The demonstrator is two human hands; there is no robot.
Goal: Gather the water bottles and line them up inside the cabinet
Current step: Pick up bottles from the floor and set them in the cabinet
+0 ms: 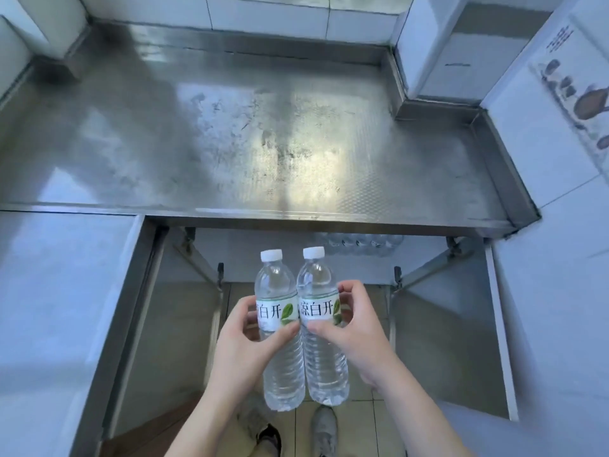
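I hold two clear water bottles upright, side by side and touching, in front of the open cabinet under the steel counter. My left hand (244,344) grips the left bottle (278,305) at its white-and-green label. My right hand (354,328) grips the right bottle (318,291) the same way. Both bottles have white caps. Inside the cabinet (263,258), several more bottles (359,243) lie in a row at the back right, half hidden by the counter's front edge.
The steel countertop (263,143) fills the upper view, with tiled walls behind and to the right. The cabinet's two doors (131,324) (454,324) stand open to either side of me. My shoes (324,430) are on the tiled floor below.
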